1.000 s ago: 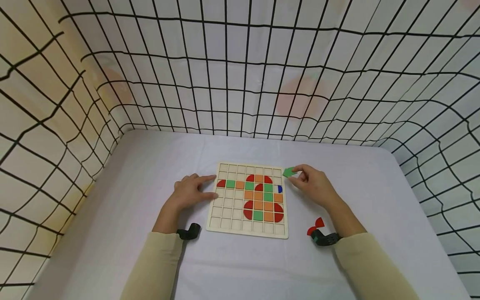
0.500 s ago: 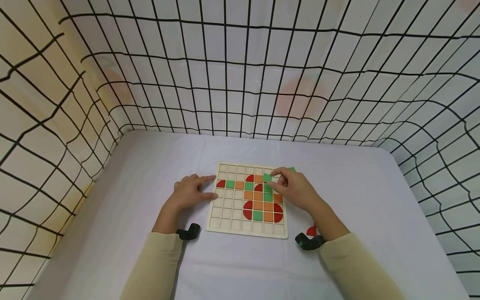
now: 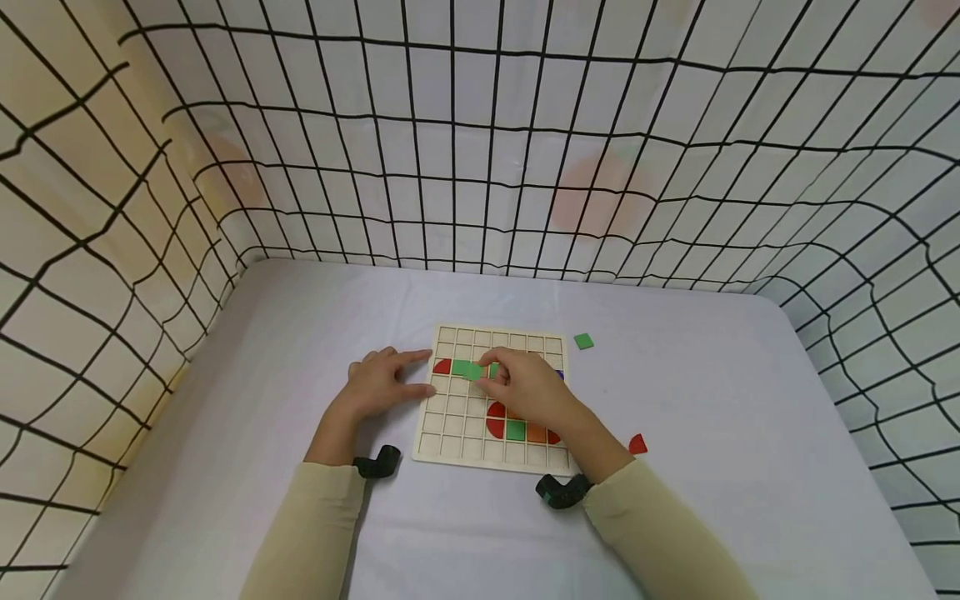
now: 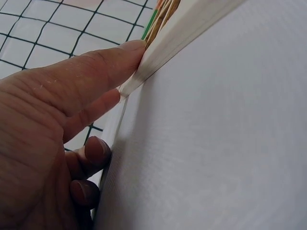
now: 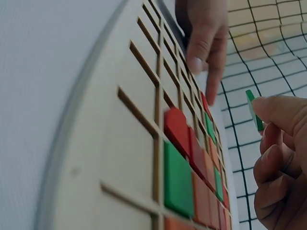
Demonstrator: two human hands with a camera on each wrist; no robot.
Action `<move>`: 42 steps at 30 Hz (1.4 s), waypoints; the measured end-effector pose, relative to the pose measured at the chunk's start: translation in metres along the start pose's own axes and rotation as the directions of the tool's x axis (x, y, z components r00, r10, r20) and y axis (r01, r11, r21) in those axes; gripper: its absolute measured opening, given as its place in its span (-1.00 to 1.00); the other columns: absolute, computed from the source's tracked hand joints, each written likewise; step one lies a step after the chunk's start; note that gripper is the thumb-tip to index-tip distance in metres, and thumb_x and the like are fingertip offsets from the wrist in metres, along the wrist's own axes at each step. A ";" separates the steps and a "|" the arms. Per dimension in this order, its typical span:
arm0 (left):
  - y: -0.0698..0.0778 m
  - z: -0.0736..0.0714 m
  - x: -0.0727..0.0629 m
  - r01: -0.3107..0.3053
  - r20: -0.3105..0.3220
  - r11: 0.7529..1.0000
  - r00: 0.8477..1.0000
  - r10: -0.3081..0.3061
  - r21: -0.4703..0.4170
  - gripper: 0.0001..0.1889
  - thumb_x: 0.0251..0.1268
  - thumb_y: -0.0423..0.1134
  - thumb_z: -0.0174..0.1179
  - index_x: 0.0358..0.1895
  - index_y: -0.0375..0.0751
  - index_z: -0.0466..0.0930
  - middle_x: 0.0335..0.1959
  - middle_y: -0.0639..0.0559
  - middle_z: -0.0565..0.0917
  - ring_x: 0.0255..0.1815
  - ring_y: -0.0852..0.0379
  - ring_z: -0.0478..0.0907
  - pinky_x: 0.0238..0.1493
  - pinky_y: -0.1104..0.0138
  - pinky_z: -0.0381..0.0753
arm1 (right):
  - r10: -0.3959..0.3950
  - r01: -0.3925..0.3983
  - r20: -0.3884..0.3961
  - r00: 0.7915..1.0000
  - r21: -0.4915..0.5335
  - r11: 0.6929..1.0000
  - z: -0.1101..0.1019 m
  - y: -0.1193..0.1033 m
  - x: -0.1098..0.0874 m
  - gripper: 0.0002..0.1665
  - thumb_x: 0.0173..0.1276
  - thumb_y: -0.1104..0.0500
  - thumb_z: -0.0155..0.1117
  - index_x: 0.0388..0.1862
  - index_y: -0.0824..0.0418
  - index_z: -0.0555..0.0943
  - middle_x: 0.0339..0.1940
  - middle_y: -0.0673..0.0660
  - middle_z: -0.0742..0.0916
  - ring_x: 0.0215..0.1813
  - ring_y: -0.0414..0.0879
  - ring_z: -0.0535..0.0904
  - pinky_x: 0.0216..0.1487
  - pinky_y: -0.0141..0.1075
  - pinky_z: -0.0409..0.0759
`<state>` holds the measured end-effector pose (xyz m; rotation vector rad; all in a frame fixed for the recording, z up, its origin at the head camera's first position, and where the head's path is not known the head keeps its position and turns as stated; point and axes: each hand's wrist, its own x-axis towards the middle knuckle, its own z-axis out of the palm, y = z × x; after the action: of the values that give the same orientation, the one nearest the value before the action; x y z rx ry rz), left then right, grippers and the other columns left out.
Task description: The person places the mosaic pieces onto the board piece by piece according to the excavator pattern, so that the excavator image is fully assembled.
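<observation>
A pale wooden grid board [image 3: 450, 425] lies on the white cloth in the head view. Coloured tiles fill part of it: red quarter-rounds [image 3: 496, 420], green squares [image 3: 515, 430] and orange squares [image 3: 536, 432]. My left hand [image 3: 378, 383] touches the board's left edge with straight thumb and index finger; in the left wrist view the thumb [image 4: 105, 67] presses the wooden rim. Over the board's upper left part, my right hand [image 3: 528, 390] pinches a green tile [image 3: 472, 372] between thumb and index finger. The right wrist view shows that tile [image 5: 253, 110] raised above the board. My right hand hides several tiles.
A loose green square tile [image 3: 583, 341] lies beyond the board's upper right corner. One red quarter-round piece [image 3: 637, 444] lies to the right, near my right sleeve [image 3: 660, 517]. Black wire mesh [image 3: 480, 150] stands behind the table and along its sides.
My right hand has moved left from the board's right side, carrying a green tile over the grid. The other green tile stays behind on the cloth. My left hand has not moved.
</observation>
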<state>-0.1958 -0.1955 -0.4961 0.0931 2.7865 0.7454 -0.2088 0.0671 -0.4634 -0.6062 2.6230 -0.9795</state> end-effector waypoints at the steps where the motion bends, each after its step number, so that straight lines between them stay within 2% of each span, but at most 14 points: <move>1: 0.000 -0.001 0.000 -0.001 0.000 1.000 1.000 0.001 0.000 -0.27 0.16 0.24 0.39 0.44 0.25 0.48 -0.10 -0.03 0.60 -0.11 0.00 0.44 0.02 -0.01 0.28 | 0.002 -0.002 0.009 1.000 -0.011 1.000 0.004 -0.002 0.002 -0.62 0.41 -0.05 0.39 0.11 0.06 0.65 -0.56 -0.06 0.57 -0.57 -0.20 0.42 -0.48 -0.33 0.38; 7: 0.000 -0.002 0.001 -0.017 0.000 1.000 1.000 0.017 -0.008 -0.29 0.19 0.20 0.38 0.44 0.23 0.49 -0.18 -0.02 0.57 -0.16 0.02 0.42 -0.01 0.02 0.26 | -0.013 0.016 0.047 0.999 -0.068 0.998 0.022 -0.011 0.013 -0.64 0.42 -0.09 0.36 0.06 0.06 0.65 -0.59 -0.09 0.58 -0.60 -0.22 0.43 -0.52 -0.35 0.35; 14: 0.001 -0.001 0.002 -0.022 0.002 1.000 1.000 0.022 -0.019 -0.36 0.25 0.11 0.36 0.43 0.24 0.50 -0.25 0.01 0.54 -0.20 0.04 0.39 -0.06 0.08 0.21 | -0.014 0.022 0.067 0.998 -0.125 0.992 0.033 -0.018 0.020 -0.63 0.45 -0.04 0.32 0.12 0.09 0.66 -0.61 -0.09 0.63 -0.58 -0.21 0.52 -0.51 -0.33 0.45; 25: 0.001 -0.004 0.000 -0.003 -0.001 0.999 1.000 0.003 -0.036 -0.37 0.25 0.07 0.36 0.42 0.24 0.51 -0.27 0.01 0.52 -0.19 0.04 0.38 -0.08 0.10 0.18 | -0.034 0.044 0.044 0.998 -0.248 0.968 0.042 -0.025 0.027 -0.61 0.43 -0.06 0.34 0.15 0.04 0.68 -0.51 -0.11 0.67 -0.46 -0.21 0.54 -0.41 -0.34 0.49; 37: -0.002 -0.003 -0.001 -0.004 -0.003 0.999 1.000 0.004 -0.047 -0.38 0.24 0.06 0.36 0.42 0.23 0.52 -0.28 0.02 0.52 -0.21 0.05 0.38 -0.08 0.10 0.19 | -0.025 0.034 0.041 0.999 -0.258 0.965 0.048 -0.023 0.030 -0.66 0.46 -0.07 0.31 0.14 -0.05 0.69 -0.48 -0.14 0.69 -0.43 -0.24 0.55 -0.42 -0.34 0.49; 42: -0.002 -0.003 -0.001 -0.006 -0.003 0.999 1.000 0.006 -0.053 -0.37 0.24 0.06 0.37 0.42 0.22 0.52 -0.26 0.01 0.53 -0.20 0.05 0.39 -0.08 0.10 0.19 | -0.017 0.021 0.019 1.000 -0.223 0.975 0.043 -0.021 0.027 -0.65 0.45 -0.08 0.31 0.14 -0.02 0.68 -0.52 -0.12 0.65 -0.48 -0.23 0.52 -0.47 -0.33 0.45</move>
<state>-0.1959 -0.1989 -0.4943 0.0903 2.7677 0.8215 -0.2099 0.0163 -0.4838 -0.6881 2.7380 -0.6844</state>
